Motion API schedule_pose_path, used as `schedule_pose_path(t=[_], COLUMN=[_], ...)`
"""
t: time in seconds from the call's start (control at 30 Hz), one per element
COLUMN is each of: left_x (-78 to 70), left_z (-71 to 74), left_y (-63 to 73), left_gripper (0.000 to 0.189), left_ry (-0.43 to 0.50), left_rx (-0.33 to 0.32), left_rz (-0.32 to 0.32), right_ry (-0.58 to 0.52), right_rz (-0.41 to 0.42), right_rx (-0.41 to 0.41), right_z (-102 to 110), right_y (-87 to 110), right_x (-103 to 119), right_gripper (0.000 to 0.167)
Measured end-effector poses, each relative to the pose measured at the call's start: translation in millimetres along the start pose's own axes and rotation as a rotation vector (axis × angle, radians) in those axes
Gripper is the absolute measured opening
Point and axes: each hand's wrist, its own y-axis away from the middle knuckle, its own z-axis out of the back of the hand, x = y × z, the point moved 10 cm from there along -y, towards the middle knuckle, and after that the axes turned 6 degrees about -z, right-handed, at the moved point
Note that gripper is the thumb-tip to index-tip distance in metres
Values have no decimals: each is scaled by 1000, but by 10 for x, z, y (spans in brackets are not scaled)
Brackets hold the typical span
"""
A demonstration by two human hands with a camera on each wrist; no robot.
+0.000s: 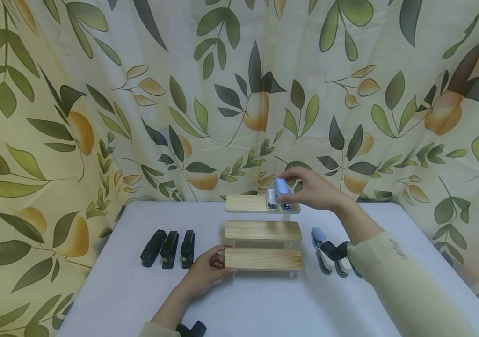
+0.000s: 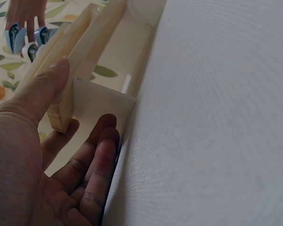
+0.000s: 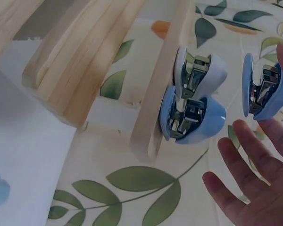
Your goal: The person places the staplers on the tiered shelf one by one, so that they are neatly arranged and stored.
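My right hand (image 1: 316, 189) pinches a small blue stapler (image 3: 268, 89) between thumb and index finger, the other fingers spread. It is held over the right end of the top board (image 1: 245, 203) of a three-tier wooden display stand. On that board a white stapler (image 3: 203, 75) and another blue stapler (image 3: 193, 120) sit side by side. At the lowest board (image 1: 264, 259), my left hand (image 1: 206, 271) grips the left end, thumb on the wood (image 2: 61, 110) and index finger beneath it. Its remaining fingers curl loosely near the clear side support (image 2: 101, 96).
Three black staplers (image 1: 170, 249) lie left of the stand on the white table (image 1: 260, 309). Right of it are a blue stapler (image 1: 317, 235) and several more small staplers, partly hidden by the right wrist. A leaf-patterned curtain (image 1: 239, 93) hangs behind.
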Motion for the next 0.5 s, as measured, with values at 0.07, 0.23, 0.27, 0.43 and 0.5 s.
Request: schedule_pose_path(t=[0.07, 0.23, 0.27, 0.43, 0.5], left_x=[-6, -21, -22, -26, -24], left_z=[0, 0, 1, 2, 4], left_y=[2, 8, 8, 5, 5], left_gripper=[75, 73, 74, 74, 74], left_ry=[0, 1, -1, 2, 3], left_rx=[2, 3, 3, 4, 3], left_rz=[-2, -5, -5, -7, -7], right_ry=[-8, -4, -2, 3, 10], right_rz=[0, -12, -12, -7, -7], right_rx=[4, 16, 19, 31, 34], right_z=[-22, -76, -86, -130, -154], right_y=[-35, -106, -116, -166, -184], right_x=[4, 12, 18, 67, 90], right_gripper=[66, 66, 66, 66, 65])
